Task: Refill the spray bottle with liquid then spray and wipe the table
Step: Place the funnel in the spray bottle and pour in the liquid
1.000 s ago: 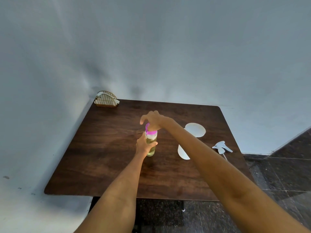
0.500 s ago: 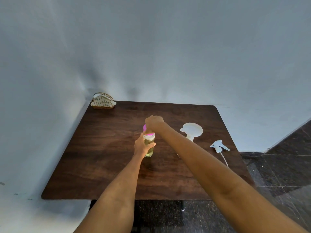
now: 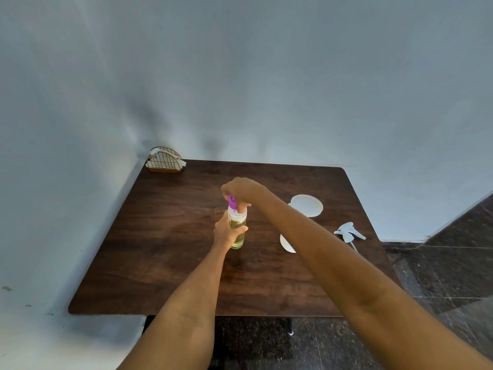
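A clear bottle point(image 3: 238, 231) with yellowish liquid stands upright near the middle of the dark wooden table point(image 3: 165, 257). My left hand point(image 3: 226, 230) is wrapped around its body. My right hand point(image 3: 241, 190) grips the purple cap point(image 3: 232, 202) just above the bottle's mouth, and the cap looks lifted and tilted. A white spray head point(image 3: 348, 232) with its tube lies apart on the table at the right. No spray bottle body shows in view.
Two white round pieces, one point(image 3: 306, 205) behind my right forearm and one point(image 3: 286, 244) partly hidden by it, lie right of the bottle. A wire napkin holder point(image 3: 165, 163) sits at the far left corner. Walls border the table's far and left sides.
My right hand has turned on the purple cap, which now sits tilted above the bottle's mouth. The left hand keeps its hold on the bottle. The view shifted slightly.
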